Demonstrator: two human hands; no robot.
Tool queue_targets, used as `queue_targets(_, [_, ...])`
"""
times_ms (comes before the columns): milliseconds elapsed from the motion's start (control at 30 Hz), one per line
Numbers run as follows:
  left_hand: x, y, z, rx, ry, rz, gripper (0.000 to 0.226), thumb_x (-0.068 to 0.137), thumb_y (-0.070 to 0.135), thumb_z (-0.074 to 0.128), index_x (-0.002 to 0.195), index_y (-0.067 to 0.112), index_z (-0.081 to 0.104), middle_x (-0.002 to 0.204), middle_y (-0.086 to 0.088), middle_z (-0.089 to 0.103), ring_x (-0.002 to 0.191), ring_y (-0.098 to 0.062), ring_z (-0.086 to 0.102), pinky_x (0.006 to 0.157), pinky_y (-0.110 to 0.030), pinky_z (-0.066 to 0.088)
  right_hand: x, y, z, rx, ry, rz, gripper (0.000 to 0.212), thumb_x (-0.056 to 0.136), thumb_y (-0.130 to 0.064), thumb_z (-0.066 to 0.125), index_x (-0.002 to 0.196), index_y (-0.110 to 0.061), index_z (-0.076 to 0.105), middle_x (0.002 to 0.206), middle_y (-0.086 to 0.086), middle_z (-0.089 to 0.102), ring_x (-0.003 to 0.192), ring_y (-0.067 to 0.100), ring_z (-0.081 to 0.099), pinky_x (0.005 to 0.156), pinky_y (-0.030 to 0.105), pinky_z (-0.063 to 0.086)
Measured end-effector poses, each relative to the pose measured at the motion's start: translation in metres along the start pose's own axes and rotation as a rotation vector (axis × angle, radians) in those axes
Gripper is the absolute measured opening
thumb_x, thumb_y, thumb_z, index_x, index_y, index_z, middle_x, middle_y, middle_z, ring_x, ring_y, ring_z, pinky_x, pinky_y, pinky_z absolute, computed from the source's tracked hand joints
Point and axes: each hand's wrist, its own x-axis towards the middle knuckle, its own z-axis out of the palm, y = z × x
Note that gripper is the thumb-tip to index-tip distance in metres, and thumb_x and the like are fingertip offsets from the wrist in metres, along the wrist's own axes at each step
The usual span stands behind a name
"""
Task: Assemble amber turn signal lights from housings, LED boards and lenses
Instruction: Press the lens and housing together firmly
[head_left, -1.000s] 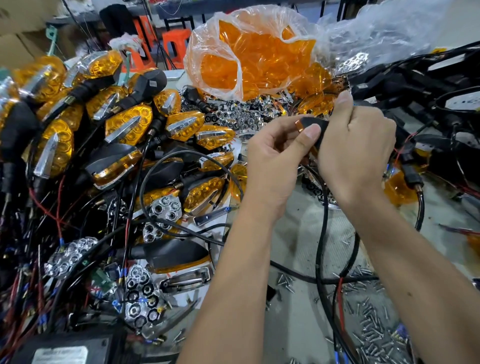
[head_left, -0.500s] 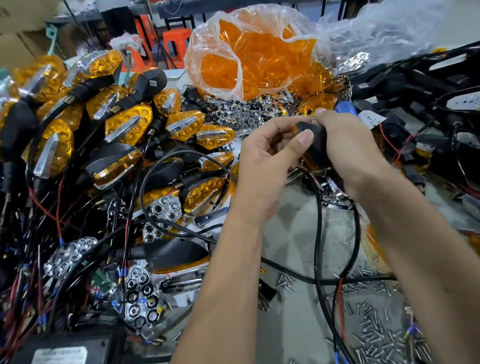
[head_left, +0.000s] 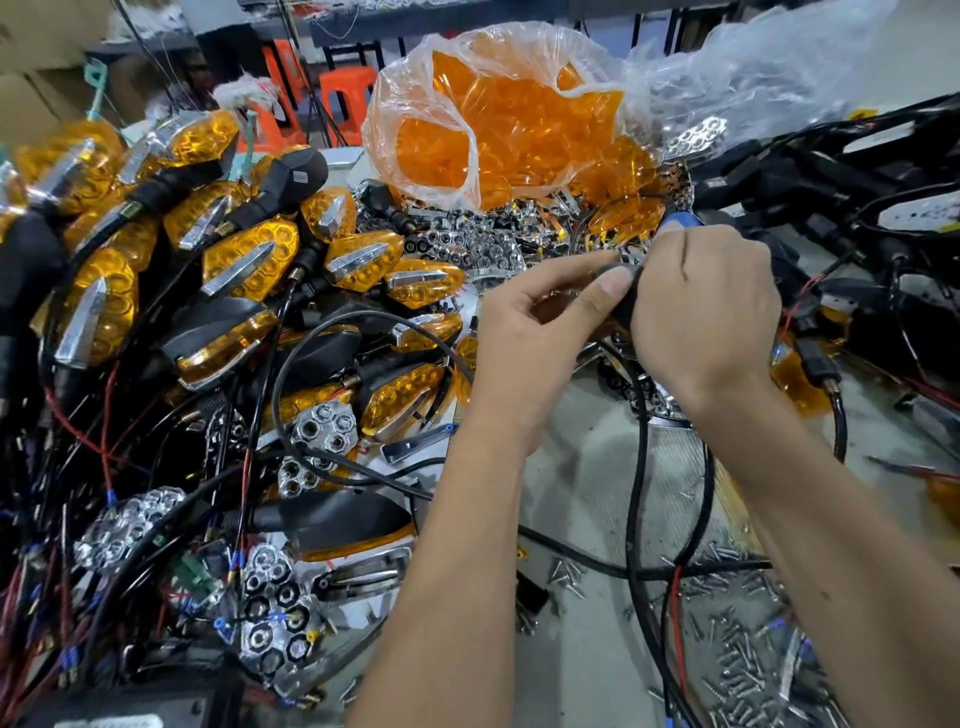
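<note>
While both hands meet above the middle of the cluttered grey surface (head_left: 587, 499), the left hand (head_left: 535, 332) pinches a small black plastic housing (head_left: 621, 291) between thumb and forefinger, and the right hand (head_left: 706, 306) curls its fingers round the other side of the same housing. The housing is held clear of the surface, just in front of the heap of chrome reflector pieces (head_left: 467, 244). A black cable (head_left: 636, 493) hangs from the held part and runs down between the forearms. A blue tool handle (head_left: 680, 221) shows just above the right hand; whether that hand holds it cannot be told. To the left lies a pile of finished amber turn signal lights with chrome inserts (head_left: 249, 265) and tangled wires. Behind the hands stands an open clear plastic bag of orange lenses (head_left: 498, 114). Loose small silver screws (head_left: 748, 670) are scattered on the surface at the lower right, beside the right forearm.
</note>
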Motion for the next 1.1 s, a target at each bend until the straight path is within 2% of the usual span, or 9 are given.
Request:
queue_targets(100, [-0.002,0.001,0.000,-0.048,0.004,-0.042,0.007,0.091,0.008,0.076,0.097,0.009,0.079,0.089,-0.004,0.078,0.080,-0.012,0.074,0.066,-0.023,0.059,-0.003,0.000,-0.001,-0.129,0.027,-0.096,0.050,0.104,-0.032,0.026,0.057,-0.020,0.036,0.056,-0.001,0.039,0.062,0.032,0.048,0.059,0.038,0.030])
queue_targets(167, [-0.002,0.004,-0.001,-0.080,-0.010,-0.062,0.007,0.092,0.005,0.075,0.097,0.007,0.079,0.088,-0.006,0.077,0.079,-0.015,0.074,0.065,-0.026,0.061,-0.004,0.000,0.000,-0.162,0.054,-0.143,0.050,0.105,-0.032,0.026,0.059,-0.018,0.041,0.056,-0.005,0.037,0.060,0.029,0.047,0.059,0.037,0.030])
queue_targets(333, [0.002,0.006,-0.008,-0.083,0.037,-0.031,0.020,0.088,-0.006,0.073,0.105,0.004,0.077,0.090,-0.007,0.079,0.086,-0.020,0.074,0.079,-0.031,0.062,0.000,0.003,0.002,0.030,0.024,-0.206,0.049,0.109,-0.031,0.033,0.068,-0.016,0.055,0.059,-0.008,0.045,0.059,0.023,0.048,0.059,0.037,0.029])
queue_targets(433, [0.000,0.005,-0.009,-0.090,0.016,-0.024,0.028,0.087,-0.010,0.072,0.112,0.003,0.075,0.093,-0.011,0.076,0.090,-0.025,0.069,0.088,-0.036,0.060,-0.002,0.001,0.003,0.038,0.103,-0.196,0.052,0.111,-0.035,0.033,0.063,-0.020,0.047,0.055,-0.004,0.045,0.050,0.019,0.043,0.055,0.039,0.029])
queue_targets(533, [-0.002,0.006,-0.007,-0.119,-0.021,-0.017,0.030,0.087,-0.012,0.071,0.115,-0.001,0.075,0.099,-0.015,0.076,0.096,-0.027,0.068,0.091,-0.039,0.058,-0.005,0.002,0.001,0.029,0.195,-0.168,0.052,0.109,-0.034,0.033,0.063,-0.014,0.046,0.053,0.001,0.043,0.048,0.024,0.041,0.051,0.041,0.029])
queue_targets(633, [-0.003,0.005,-0.002,-0.116,-0.014,-0.006,0.030,0.088,-0.012,0.070,0.115,0.001,0.074,0.097,-0.014,0.076,0.095,-0.024,0.070,0.088,-0.034,0.060,-0.005,0.002,-0.002,0.031,0.244,-0.138,0.056,0.108,-0.034,0.034,0.059,-0.011,0.047,0.050,0.002,0.042,0.045,0.026,0.040,0.048,0.040,0.028])
queue_targets(867, [-0.005,0.001,0.003,-0.150,0.061,-0.061,0.021,0.089,-0.009,0.070,0.108,-0.002,0.077,0.095,-0.014,0.077,0.091,-0.026,0.071,0.084,-0.036,0.062,-0.004,-0.001,-0.001,-0.048,0.214,-0.060,0.054,0.106,-0.033,0.035,0.055,-0.017,0.035,0.049,0.001,0.038,0.047,0.026,0.038,0.050,0.037,0.017])
queue_targets(967, [-0.006,0.000,0.003,-0.178,0.080,-0.092,0.020,0.090,-0.007,0.070,0.107,0.000,0.077,0.095,-0.014,0.077,0.089,-0.024,0.072,0.081,-0.034,0.061,-0.004,-0.002,0.000,-0.057,0.192,-0.058,0.055,0.107,-0.035,0.034,0.054,-0.019,0.029,0.049,-0.003,0.037,0.047,0.025,0.038,0.052,0.036,0.022])
queue_targets(1100, [-0.007,0.002,0.004,-0.273,0.127,-0.195,0.026,0.085,0.001,0.074,0.110,0.008,0.077,0.105,-0.019,0.074,0.095,-0.026,0.069,0.090,-0.039,0.060,0.000,-0.005,0.000,-0.048,0.074,-0.147,0.054,0.109,-0.042,0.034,0.059,-0.020,0.037,0.056,-0.005,0.042,0.054,0.022,0.043,0.057,0.037,0.030])
